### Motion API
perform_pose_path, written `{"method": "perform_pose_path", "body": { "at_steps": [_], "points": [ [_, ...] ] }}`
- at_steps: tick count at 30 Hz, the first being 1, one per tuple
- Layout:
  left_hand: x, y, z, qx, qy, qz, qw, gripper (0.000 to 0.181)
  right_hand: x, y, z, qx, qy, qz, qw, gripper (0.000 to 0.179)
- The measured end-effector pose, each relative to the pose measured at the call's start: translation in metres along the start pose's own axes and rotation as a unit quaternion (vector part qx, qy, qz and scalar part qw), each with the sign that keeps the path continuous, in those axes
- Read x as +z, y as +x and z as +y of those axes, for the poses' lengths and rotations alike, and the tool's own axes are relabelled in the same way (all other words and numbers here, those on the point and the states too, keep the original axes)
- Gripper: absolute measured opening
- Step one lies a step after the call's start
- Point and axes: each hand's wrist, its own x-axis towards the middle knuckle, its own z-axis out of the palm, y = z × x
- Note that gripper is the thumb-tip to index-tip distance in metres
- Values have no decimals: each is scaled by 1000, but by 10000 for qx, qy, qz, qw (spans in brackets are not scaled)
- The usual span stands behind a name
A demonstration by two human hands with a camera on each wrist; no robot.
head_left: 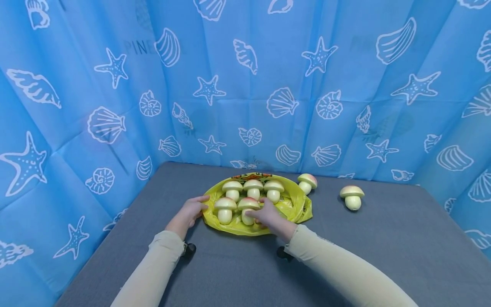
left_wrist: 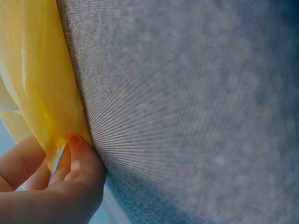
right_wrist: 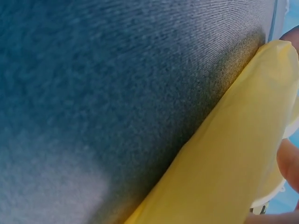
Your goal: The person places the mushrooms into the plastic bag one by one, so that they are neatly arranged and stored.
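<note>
A yellow plastic bag lies spread open on the table, with several mushroom figures standing inside it, cream with reddish tops. At the bag's left edge, my left hand pinches the plastic; the left wrist view shows the thumb and fingers at the gathered rim. My right hand reaches over the bag's front side and holds the front right mushroom by its stem. In the right wrist view the bag's side covers most of that hand, and only parts of the fingers show.
One mushroom leans just outside the bag's right rim. Another mushroom lies farther right on the grey table. A blue curtain with shell and starfish prints hangs behind the table and along its sides.
</note>
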Motion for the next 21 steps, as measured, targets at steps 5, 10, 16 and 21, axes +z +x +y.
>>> {"method": "perform_pose_path", "body": {
  "at_steps": [5,10,16,21],
  "points": [
    [0,0,0,10,-3,-11,10000,52,-3,-1,0,34,49,12,10000,72],
    [-1,0,0,34,6,-24,10000,52,-8,-6,-1,-56,-2,25,10000,72],
    [1,2,-2,-2,11,27,10000,52,-20,-14,-5,-203,-143,63,9997,72],
    [0,3,-2,-49,29,79,10000,51,-32,-19,-9,-241,-125,162,9995,72]
  ]
}}
